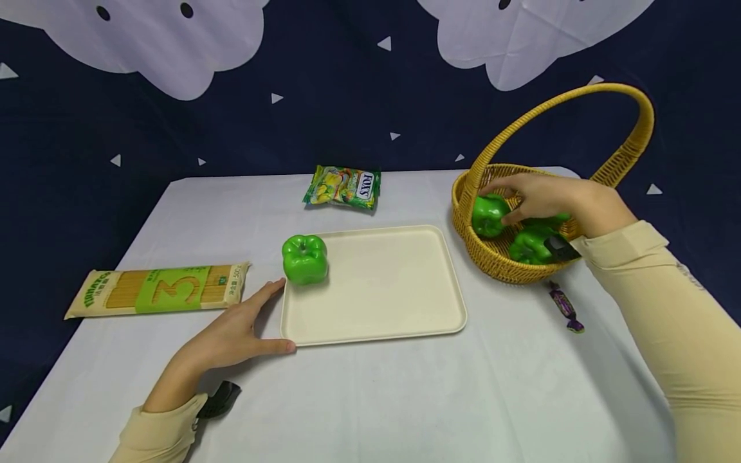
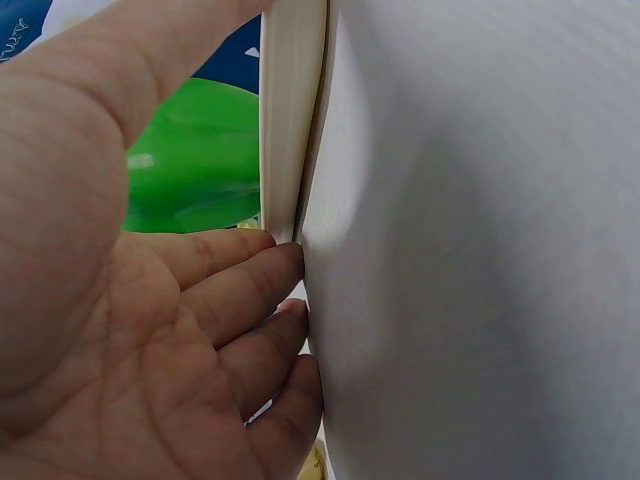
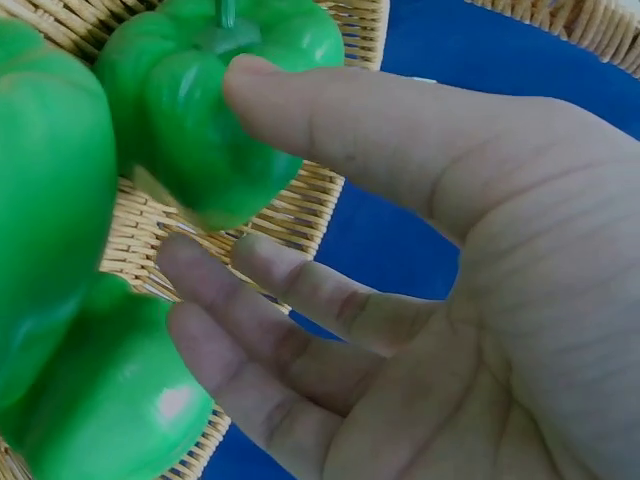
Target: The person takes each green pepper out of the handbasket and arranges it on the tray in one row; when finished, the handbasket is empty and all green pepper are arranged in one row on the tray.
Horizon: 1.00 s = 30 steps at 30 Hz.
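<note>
My left hand (image 1: 234, 337) rests at the left end of the cream tray (image 1: 382, 283), thumb and fingers spread; in the left wrist view the fingertips (image 2: 290, 260) touch its side. A green bell pepper (image 1: 305, 259) sits on the tray's left part. My right hand (image 1: 541, 196) reaches into the wicker basket (image 1: 503, 270). Its thumb lies against a bell pepper (image 1: 487, 215), while the other fingers extend, fairly straight, along the far side. No firm grip shows. Two other peppers lie in the basket, one in front (image 1: 529, 247) and one partly hidden under the hand.
A pack of noodles (image 1: 168, 289) lies left of the tray. Behind the tray is a green FOX'S candy bag (image 1: 344, 188). A purple wrapped candy (image 1: 564, 307) lies in front of the basket, whose tall handle (image 1: 556, 103) arches above the right hand.
</note>
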Each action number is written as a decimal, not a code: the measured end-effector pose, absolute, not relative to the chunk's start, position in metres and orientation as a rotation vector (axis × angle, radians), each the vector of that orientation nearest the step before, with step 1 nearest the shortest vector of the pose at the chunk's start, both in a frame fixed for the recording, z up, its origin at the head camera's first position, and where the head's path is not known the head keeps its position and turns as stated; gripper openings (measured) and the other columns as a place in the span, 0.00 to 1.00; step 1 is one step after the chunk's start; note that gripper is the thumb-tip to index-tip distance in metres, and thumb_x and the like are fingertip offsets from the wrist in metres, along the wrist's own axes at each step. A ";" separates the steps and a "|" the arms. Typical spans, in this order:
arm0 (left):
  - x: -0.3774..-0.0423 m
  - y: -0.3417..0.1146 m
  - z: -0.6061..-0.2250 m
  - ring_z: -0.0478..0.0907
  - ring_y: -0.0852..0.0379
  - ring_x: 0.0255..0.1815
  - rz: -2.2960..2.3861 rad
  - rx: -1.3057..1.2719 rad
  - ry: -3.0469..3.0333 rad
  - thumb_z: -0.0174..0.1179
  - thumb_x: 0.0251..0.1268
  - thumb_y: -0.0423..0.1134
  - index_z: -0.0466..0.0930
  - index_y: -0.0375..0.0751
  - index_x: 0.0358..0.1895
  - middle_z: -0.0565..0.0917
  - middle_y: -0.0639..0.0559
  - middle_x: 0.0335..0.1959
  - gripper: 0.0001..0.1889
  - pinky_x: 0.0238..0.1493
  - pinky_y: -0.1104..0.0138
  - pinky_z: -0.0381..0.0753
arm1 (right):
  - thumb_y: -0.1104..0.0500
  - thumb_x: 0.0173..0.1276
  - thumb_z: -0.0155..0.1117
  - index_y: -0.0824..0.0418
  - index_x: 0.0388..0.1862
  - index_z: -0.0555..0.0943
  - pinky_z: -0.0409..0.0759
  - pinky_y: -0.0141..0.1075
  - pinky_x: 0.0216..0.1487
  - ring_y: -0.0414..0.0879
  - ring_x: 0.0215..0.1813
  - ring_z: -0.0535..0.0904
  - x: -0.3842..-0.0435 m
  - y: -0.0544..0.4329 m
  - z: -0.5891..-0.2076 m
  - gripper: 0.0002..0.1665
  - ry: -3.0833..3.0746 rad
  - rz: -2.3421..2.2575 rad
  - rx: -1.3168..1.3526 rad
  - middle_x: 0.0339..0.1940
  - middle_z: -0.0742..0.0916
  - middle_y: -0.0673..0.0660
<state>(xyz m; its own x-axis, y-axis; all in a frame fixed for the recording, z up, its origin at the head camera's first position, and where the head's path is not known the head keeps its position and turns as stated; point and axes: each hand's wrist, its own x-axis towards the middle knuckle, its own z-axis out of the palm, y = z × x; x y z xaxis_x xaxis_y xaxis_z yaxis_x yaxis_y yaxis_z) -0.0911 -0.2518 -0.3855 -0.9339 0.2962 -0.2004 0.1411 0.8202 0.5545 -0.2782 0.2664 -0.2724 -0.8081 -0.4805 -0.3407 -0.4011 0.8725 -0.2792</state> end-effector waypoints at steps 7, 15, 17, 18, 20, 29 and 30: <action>-0.092 -0.252 -0.384 0.59 0.24 0.84 0.797 0.321 2.727 0.80 0.50 0.69 0.54 0.39 0.87 0.60 0.28 0.85 0.67 0.78 0.29 0.65 | 0.71 0.64 0.74 0.54 0.84 0.67 0.74 0.71 0.71 0.75 0.80 0.65 -0.276 0.265 -0.268 0.51 2.654 -0.276 -0.637 0.83 0.67 0.75; -0.091 -0.250 -0.384 0.57 0.24 0.85 0.809 0.315 2.714 0.80 0.51 0.68 0.54 0.39 0.87 0.59 0.28 0.86 0.66 0.79 0.29 0.63 | 0.81 0.55 0.67 0.64 0.85 0.63 0.79 0.58 0.63 0.75 0.81 0.64 -0.277 0.257 -0.280 0.57 2.645 -0.247 -0.723 0.84 0.63 0.76; -0.090 -0.250 -0.384 0.56 0.24 0.85 0.812 0.312 2.711 0.80 0.51 0.68 0.54 0.39 0.87 0.59 0.29 0.86 0.66 0.79 0.29 0.63 | 0.83 0.53 0.66 0.65 0.84 0.65 0.76 0.63 0.70 0.75 0.83 0.61 -0.277 0.255 -0.283 0.56 2.637 -0.251 -0.749 0.85 0.64 0.75; -0.090 -0.250 -0.384 0.56 0.25 0.85 0.813 0.311 2.710 0.80 0.51 0.68 0.54 0.39 0.87 0.59 0.29 0.86 0.66 0.79 0.29 0.62 | 0.83 0.53 0.64 0.66 0.84 0.66 0.75 0.64 0.72 0.75 0.84 0.60 -0.277 0.254 -0.284 0.56 2.631 -0.255 -0.757 0.85 0.64 0.75; -0.090 -0.250 -0.385 0.56 0.24 0.85 0.807 0.309 2.711 0.80 0.51 0.68 0.54 0.40 0.87 0.59 0.29 0.86 0.66 0.78 0.28 0.63 | 0.83 0.52 0.63 0.66 0.83 0.67 0.71 0.67 0.76 0.75 0.84 0.58 -0.278 0.253 -0.286 0.55 2.625 -0.249 -0.770 0.85 0.64 0.74; -0.090 -0.251 -0.384 0.59 0.24 0.84 0.805 0.325 2.722 0.80 0.50 0.68 0.54 0.39 0.87 0.61 0.29 0.85 0.67 0.77 0.29 0.65 | 0.84 0.52 0.58 0.66 0.82 0.68 0.65 0.70 0.80 0.75 0.85 0.58 -0.279 0.251 -0.289 0.54 2.626 -0.230 -0.761 0.85 0.64 0.73; -0.090 -0.251 -0.384 0.59 0.24 0.84 0.807 0.326 2.722 0.80 0.50 0.68 0.54 0.39 0.87 0.61 0.28 0.85 0.67 0.77 0.29 0.65 | 0.84 0.52 0.58 0.66 0.82 0.68 0.65 0.70 0.80 0.76 0.85 0.58 -0.279 0.252 -0.289 0.54 2.626 -0.224 -0.760 0.85 0.64 0.73</action>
